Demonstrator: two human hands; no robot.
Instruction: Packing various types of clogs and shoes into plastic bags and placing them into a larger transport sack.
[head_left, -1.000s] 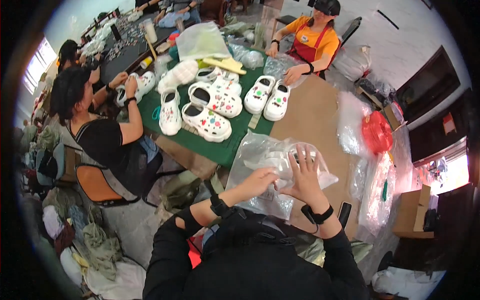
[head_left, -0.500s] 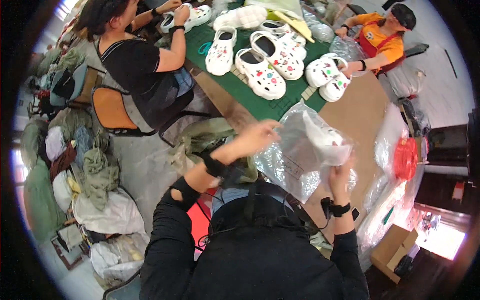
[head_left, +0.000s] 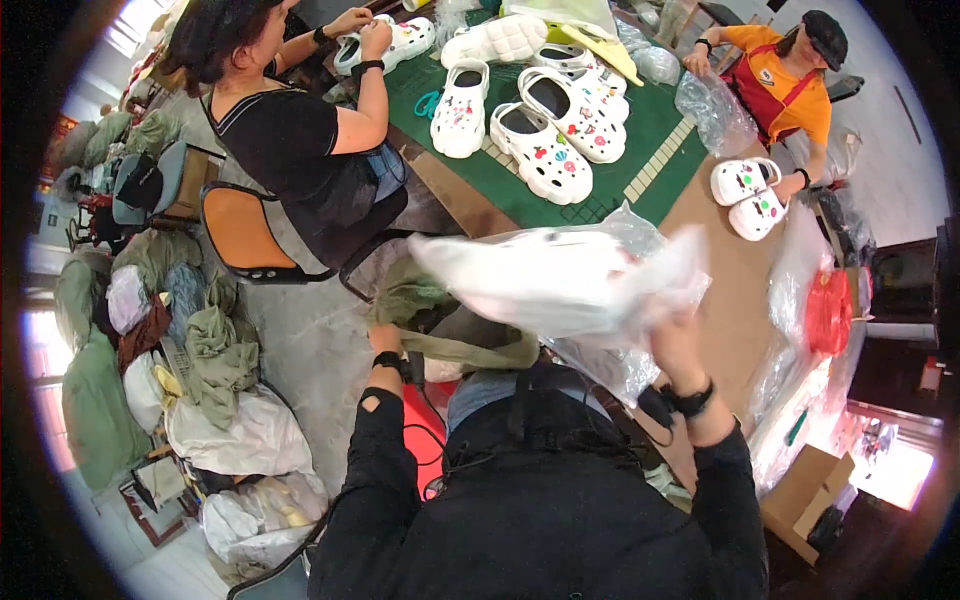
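Observation:
My right hand [head_left: 678,352] grips a clear plastic bag [head_left: 622,222] with something white in it, smeared by motion; its shape suggests clogs, but I cannot make out details. The white bundle [head_left: 545,275] stretches left from that hand, over an olive-green sack [head_left: 470,345] beside my lap. At the sack's left edge, my left hand [head_left: 385,340] is closed on the cloth. Several white clogs [head_left: 541,165] with colourful charms stand on the green mat [head_left: 655,135] ahead.
At left, a person in black handles a white clog [head_left: 410,36] beside an orange-backed chair [head_left: 240,232]. At right, a person in orange holds a pair of charmed clogs [head_left: 757,215]. Cloth bundles [head_left: 215,350] lie left; a red roll [head_left: 828,312] and open carton [head_left: 808,500] are right.
My left hand has dropped from beside the bag to the sack's edge. The white bundle has swung leftward over the sack. The person in orange has drawn the charmed clogs right, off the mat.

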